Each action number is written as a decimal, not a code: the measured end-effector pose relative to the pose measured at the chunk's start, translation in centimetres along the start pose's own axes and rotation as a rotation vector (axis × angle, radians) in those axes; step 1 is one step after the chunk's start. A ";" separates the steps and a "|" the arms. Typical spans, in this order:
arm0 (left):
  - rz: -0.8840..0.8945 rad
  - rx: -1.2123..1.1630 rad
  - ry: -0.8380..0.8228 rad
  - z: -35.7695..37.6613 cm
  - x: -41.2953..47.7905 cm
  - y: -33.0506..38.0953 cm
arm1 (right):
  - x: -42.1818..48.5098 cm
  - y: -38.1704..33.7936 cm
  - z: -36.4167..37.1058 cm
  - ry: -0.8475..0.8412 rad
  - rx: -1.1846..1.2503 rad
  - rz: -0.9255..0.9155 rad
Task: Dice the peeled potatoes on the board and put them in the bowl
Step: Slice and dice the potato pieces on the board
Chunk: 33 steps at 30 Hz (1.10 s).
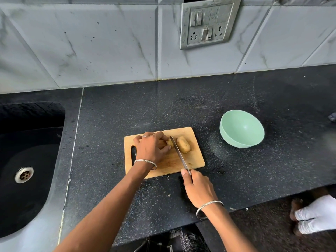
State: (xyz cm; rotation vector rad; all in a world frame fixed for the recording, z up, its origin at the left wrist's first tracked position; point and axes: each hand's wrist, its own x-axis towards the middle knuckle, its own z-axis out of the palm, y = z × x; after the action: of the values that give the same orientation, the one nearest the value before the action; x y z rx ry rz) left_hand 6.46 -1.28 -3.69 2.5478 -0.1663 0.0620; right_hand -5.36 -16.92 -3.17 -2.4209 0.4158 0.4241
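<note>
A wooden cutting board lies on the dark counter. My left hand curls over a potato at the board's middle, and most of that potato is hidden under the fingers. My right hand grips the handle of a knife, whose blade lies across the board just right of my left fingertips, against the held potato. A second peeled potato sits right of the blade. The pale green bowl stands to the right of the board with nothing in it.
A black sink with a metal drain fills the left side. The tiled wall with a switch panel rises behind the counter. The counter's front edge runs near my right wrist, and another person's feet stand on the floor at the lower right.
</note>
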 end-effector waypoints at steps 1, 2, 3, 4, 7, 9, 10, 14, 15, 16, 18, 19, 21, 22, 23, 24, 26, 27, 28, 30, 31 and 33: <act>-0.004 -0.007 0.002 -0.1 0.0 -0.1 | 0.0 0.0 0.0 -0.002 -0.003 -0.003; -0.008 -0.007 0.007 -0.3 -0.1 -0.2 | 0.0 0.0 0.0 -0.001 -0.004 -0.006; -0.012 -0.004 0.011 -0.4 -0.1 -0.3 | 0.0 -0.1 0.0 0.002 -0.004 -0.010; -0.017 -0.001 0.013 -0.5 -0.2 -0.5 | 0.0 -0.2 0.0 0.007 -0.003 -0.013; -0.028 0.013 0.003 -0.9 -0.4 -1.0 | -0.2 -0.4 -0.1 0.036 0.003 -0.038; -0.027 0.038 0.004 -1.3 -0.5 -1.2 | -0.3 -0.8 -0.2 0.042 0.008 -0.056; -0.028 0.046 0.008 -1.4 -0.5 -1.2 | -0.3 -1.1 -0.2 0.042 0.008 -0.059; -0.037 0.083 -0.004 -1.6 -0.3 -0.7 | -0.4 -2.1 0.1 0.012 -0.027 -0.057; -0.039 0.089 -0.012 -1.5 -0.2 -0.6 | -0.4 -2.3 0.2 0.005 -0.035 -0.052; -0.044 0.090 -0.020 -1.4 -0.2 -0.6 | -0.5 -2.6 0.3 -0.001 -0.041 -0.044; -0.061 0.087 -0.027 -1.2 -0.2 -0.4 | -0.6 -3.0 0.4 -0.009 -0.053 -0.028; -0.070 0.086 -0.026 -1.1 -0.2 -0.3 | -0.6 -3.1 0.5 -0.010 -0.059 -0.023; -0.082 0.089 -0.021 -1.0 -0.1 -0.2 | -0.6 -3.3 0.7 -0.010 -0.071 -0.014; -0.084 0.093 -0.021 -1.0 -0.1 -0.2 | -0.6 -3.4 0.7 -0.009 -0.076 -0.012; -0.085 0.095 -0.021 -1.0 0.0 -0.3 | -0.7 -3.5 0.8 -0.008 -0.081 -0.009; -0.087 0.093 -0.023 -1.0 0.0 -0.2 | -0.7 -3.7 0.7 -0.010 -0.085 -0.004; -0.092 0.081 -0.025 -1.0 0.1 -0.2 | -0.8 -3.9 0.7 -0.020 -0.089 0.007; -0.097 0.073 -0.030 -1.0 0.2 -0.2 | -0.8 -4.1 0.7 -0.026 -0.093 0.013; -0.105 0.062 -0.036 -1.1 0.2 -0.2 | -0.6 -4.3 0.7 -0.027 -0.099 0.020; -0.133 0.031 -0.052 -1.2 0.3 -0.2 | -0.1 -4.9 0.7 -0.028 -0.115 0.042; -0.150 0.020 -0.059 -1.2 0.4 -0.3 | 0.2 -5.2 0.7 -0.033 -0.126 0.054; -0.171 0.013 -0.061 -1.0 0.5 -0.3 | 0.7 -5.7 0.5 -0.037 -0.145 0.075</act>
State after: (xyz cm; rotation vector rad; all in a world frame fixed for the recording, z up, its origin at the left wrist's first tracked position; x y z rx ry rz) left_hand 6.94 -0.47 -2.96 2.5675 0.0294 -0.0808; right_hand -2.64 -12.47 -0.76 -2.5389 0.4763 0.5478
